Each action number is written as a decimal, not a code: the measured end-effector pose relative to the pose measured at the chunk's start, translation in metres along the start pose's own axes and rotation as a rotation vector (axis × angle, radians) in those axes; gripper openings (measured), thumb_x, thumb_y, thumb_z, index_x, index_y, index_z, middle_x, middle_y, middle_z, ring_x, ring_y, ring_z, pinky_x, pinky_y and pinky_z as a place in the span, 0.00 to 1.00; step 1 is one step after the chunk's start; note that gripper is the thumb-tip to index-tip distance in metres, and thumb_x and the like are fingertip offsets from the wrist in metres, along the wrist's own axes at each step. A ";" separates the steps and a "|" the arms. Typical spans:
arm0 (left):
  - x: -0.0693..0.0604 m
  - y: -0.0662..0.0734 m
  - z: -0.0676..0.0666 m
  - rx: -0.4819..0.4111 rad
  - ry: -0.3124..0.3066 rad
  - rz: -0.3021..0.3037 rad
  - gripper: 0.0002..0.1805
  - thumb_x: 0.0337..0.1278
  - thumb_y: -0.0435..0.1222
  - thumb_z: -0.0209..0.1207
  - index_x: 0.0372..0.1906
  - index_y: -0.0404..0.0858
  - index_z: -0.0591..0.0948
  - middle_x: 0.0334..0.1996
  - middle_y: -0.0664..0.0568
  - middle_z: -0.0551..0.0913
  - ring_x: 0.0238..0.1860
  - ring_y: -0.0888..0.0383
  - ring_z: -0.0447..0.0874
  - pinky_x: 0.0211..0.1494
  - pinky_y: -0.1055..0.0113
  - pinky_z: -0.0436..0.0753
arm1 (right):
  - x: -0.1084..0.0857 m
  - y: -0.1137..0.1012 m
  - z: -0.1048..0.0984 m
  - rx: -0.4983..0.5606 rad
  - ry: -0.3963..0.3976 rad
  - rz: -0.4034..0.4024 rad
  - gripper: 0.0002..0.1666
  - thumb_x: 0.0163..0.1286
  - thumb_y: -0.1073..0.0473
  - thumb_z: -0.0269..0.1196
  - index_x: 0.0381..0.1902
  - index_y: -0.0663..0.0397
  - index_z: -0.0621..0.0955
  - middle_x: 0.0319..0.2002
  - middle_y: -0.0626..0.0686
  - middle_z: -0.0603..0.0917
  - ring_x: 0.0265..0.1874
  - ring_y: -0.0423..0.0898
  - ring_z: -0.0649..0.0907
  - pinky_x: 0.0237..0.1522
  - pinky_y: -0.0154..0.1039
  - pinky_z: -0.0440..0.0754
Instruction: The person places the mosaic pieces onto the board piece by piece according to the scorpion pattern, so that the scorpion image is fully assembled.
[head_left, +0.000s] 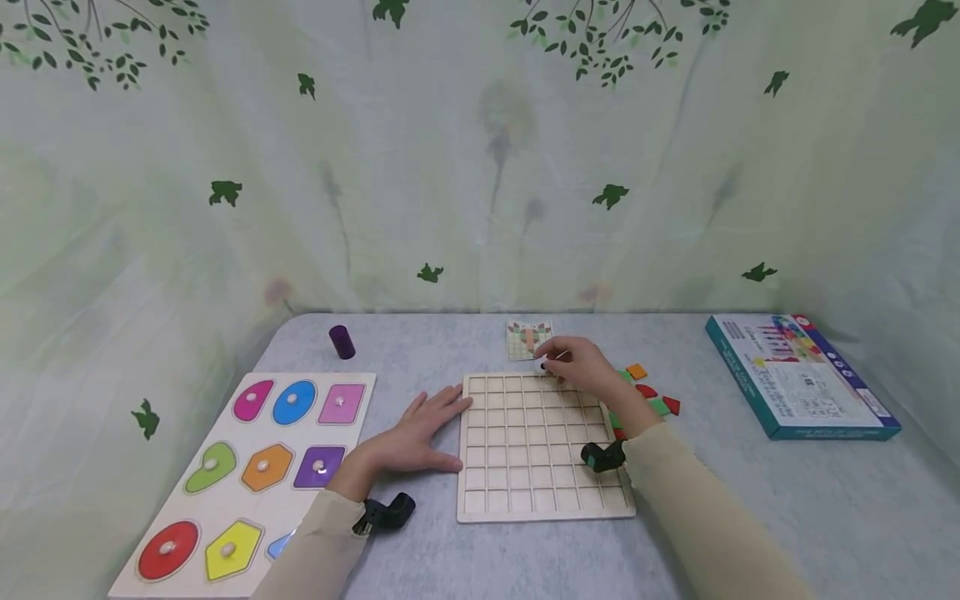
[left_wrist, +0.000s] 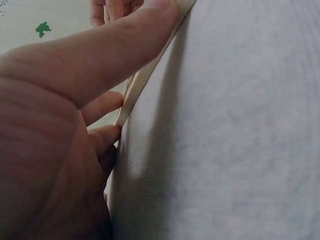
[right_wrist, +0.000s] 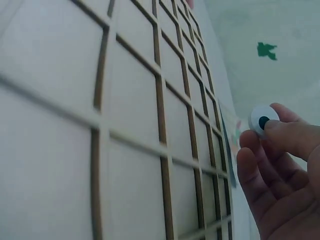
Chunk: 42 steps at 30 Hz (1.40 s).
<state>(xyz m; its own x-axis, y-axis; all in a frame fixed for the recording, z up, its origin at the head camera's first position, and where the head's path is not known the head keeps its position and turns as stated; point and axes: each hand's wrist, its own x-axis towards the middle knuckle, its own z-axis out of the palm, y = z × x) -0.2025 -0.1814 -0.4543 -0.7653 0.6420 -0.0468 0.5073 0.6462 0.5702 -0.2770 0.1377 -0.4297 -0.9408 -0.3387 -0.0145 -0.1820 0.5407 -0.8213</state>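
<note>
Right hand (head_left: 588,367) pinched a white disc with a black dot (right_wrist: 261,120) between thumb and fingertips, just by the far edge of the grid board (head_left: 517,454). Left hand (head_left: 416,433) lay spread, fingers extended, thumb and fingertips touching the board's left edge; it gripped nothing. Disc judged light, stiff, hardly fragile, perhaps smooth enough to slip; best held by its rim. Raised ribs bounded each cell and could catch a tilted disc. The board's cells in view held no pieces. Picture card (head_left: 522,342) lay beyond the far edge; loose coloured pieces (head_left: 637,372) crowded the right side near the forearm.
</note>
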 end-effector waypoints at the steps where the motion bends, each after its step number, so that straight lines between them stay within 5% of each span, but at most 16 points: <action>1: 0.000 0.000 0.000 0.001 0.000 0.000 0.53 0.51 0.51 0.71 0.78 0.39 0.59 0.81 0.41 0.48 0.81 0.41 0.44 0.81 0.37 0.37 | 0.002 -0.002 0.004 0.010 -0.007 0.005 0.13 0.75 0.62 0.58 0.53 0.55 0.84 0.46 0.57 0.81 0.35 0.51 0.84 0.36 0.42 0.86; 10: 0.002 -0.001 0.000 -0.003 -0.007 0.000 0.53 0.51 0.51 0.71 0.78 0.39 0.58 0.81 0.41 0.47 0.81 0.40 0.43 0.80 0.37 0.37 | 0.011 -0.010 0.028 -0.040 -0.031 0.021 0.10 0.74 0.61 0.59 0.47 0.47 0.86 0.42 0.53 0.83 0.34 0.46 0.84 0.32 0.37 0.83; 18: 0.002 -0.001 -0.001 -0.012 -0.008 0.002 0.53 0.52 0.51 0.71 0.78 0.40 0.58 0.81 0.41 0.47 0.82 0.41 0.42 0.80 0.37 0.37 | 0.011 -0.014 0.034 -0.142 -0.027 -0.019 0.11 0.74 0.60 0.59 0.46 0.44 0.87 0.44 0.50 0.85 0.42 0.46 0.83 0.44 0.41 0.83; 25: 0.001 0.002 -0.003 -0.011 -0.012 -0.006 0.53 0.52 0.51 0.71 0.78 0.39 0.58 0.81 0.41 0.47 0.82 0.41 0.42 0.81 0.37 0.36 | 0.015 -0.012 0.042 -0.240 -0.020 -0.026 0.10 0.73 0.57 0.61 0.45 0.38 0.87 0.45 0.48 0.85 0.42 0.45 0.83 0.44 0.42 0.82; 42: 0.000 0.003 -0.001 0.002 -0.019 -0.011 0.52 0.53 0.51 0.70 0.78 0.39 0.57 0.81 0.41 0.47 0.82 0.41 0.42 0.81 0.37 0.37 | 0.013 -0.006 0.046 -0.270 -0.018 -0.063 0.11 0.71 0.57 0.63 0.48 0.37 0.87 0.43 0.49 0.84 0.40 0.45 0.81 0.47 0.44 0.82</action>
<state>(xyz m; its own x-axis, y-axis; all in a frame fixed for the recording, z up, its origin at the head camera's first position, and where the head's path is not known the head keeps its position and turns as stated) -0.2013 -0.1795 -0.4515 -0.7629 0.6428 -0.0687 0.5000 0.6541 0.5676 -0.2751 0.0944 -0.4510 -0.9206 -0.3900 0.0196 -0.3115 0.7033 -0.6390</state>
